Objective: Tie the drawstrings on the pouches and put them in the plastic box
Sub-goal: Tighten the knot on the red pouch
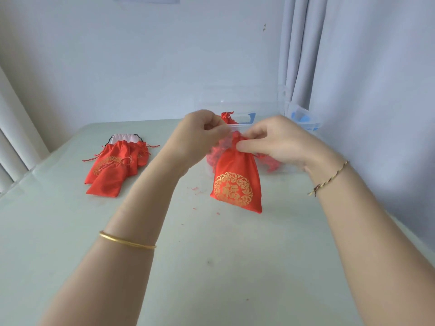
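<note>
Tying step in hand. Right hand [273,140] pinches the gathered neck of a pouch [236,182] held above the bench [211,267]; left hand [202,130] pinches the drawstring (blurred). Next: cinch the knot, then drop it into the box [289,169] just behind. Untied pile [115,165] waits at left.

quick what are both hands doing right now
left hand: pinching at the top of the red pouch, probably its drawstring, too blurred to see
right hand: pinching the red pouch by its gathered neck, holding it up
</note>
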The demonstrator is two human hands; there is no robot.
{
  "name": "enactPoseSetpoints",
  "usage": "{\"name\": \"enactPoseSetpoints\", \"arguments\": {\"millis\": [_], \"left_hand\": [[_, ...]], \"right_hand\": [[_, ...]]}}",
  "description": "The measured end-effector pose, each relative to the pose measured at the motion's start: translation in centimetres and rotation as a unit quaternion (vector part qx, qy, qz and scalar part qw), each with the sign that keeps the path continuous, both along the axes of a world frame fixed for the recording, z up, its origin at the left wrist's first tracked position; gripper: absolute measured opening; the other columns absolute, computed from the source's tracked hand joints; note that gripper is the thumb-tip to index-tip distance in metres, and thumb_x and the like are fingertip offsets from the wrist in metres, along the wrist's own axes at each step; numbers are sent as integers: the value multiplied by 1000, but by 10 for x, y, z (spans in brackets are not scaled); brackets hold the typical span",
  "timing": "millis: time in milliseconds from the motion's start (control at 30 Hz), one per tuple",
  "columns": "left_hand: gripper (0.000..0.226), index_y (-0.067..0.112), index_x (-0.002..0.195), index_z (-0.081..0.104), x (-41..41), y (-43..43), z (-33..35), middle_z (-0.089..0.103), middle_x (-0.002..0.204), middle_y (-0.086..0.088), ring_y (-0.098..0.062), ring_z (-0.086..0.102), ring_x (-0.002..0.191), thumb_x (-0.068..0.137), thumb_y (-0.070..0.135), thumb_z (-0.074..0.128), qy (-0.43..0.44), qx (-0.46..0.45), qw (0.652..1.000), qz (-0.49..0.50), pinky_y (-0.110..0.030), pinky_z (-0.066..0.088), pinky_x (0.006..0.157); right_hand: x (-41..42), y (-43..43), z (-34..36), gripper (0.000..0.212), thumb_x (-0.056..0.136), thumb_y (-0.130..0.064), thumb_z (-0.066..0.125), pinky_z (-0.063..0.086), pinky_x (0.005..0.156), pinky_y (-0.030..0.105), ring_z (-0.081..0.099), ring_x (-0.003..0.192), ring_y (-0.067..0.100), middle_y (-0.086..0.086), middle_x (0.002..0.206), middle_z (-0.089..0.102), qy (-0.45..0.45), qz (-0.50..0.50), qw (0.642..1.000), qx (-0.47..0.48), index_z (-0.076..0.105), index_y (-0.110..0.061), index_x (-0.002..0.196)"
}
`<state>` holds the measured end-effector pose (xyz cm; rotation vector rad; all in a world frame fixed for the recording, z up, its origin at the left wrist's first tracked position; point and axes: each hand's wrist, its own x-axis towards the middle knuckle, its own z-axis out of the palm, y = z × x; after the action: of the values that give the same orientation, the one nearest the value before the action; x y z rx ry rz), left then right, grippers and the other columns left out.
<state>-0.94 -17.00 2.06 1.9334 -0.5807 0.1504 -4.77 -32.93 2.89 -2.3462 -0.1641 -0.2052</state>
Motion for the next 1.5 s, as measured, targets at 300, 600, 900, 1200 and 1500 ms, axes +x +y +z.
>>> {"name": "enactPoseSetpoints", "arguments": {"millis": [300, 600, 900, 1200, 1500], "left_hand": [[16, 14, 71, 50, 57, -23, 13, 55, 74, -3, -20, 52, 72, 86, 9, 48, 7, -35, 993, 115, -31, 44, 65], [19, 14, 97, 53, 98, 7, -22, 54, 85, 0, -19, 52, 77, 85, 6, 41, 22, -72, 965, 253, -28, 43, 63], [29, 13, 115, 57, 93, 90, -78, 45, 129, -16, -35, 36, 124, 87, 14, 48, 47, 136, 885, 442, -44, 32, 99], [37, 10, 118, 52, 81, 153, -119, 44, 127, -17, -35, 35, 123, 88, 30, 58, 85, 236, 850, 464, -45, 33, 97], [28, 7, 113, 48, 79, 163, -112, 57, 115, -15, -34, 51, 108, 86, 7, 56, 48, 141, 888, 434, -38, 40, 81]], "right_hand": [[42, -45, 88, 11, 79, -13, 58, 33, 34, 18, 54, 47, 12, 14, 70, 60, -167, -147, 974, 48, 66, -7, 82], [100, -72, 43, 31, 79, -1, 43, 53, 83, 31, 63, 94, 27, 10, 104, 67, 12, -210, 951, -227, 68, -6, 97], [67, 20, 26, 36, 77, 0, 38, 51, 82, 35, 61, 92, 24, 1, 98, 68, -150, -146, 975, -79, 66, -22, 81], [59, 99, -39, 31, 83, -3, 40, 53, 79, 41, 59, 73, 18, -9, 77, 59, -83, -2, 996, -41, 64, -23, 79], [54, 112, -67, 26, 83, -3, 43, 53, 68, 31, 64, 70, 24, 0, 78, 65, -14, 13, 1000, 15, 64, -18, 81]]}}
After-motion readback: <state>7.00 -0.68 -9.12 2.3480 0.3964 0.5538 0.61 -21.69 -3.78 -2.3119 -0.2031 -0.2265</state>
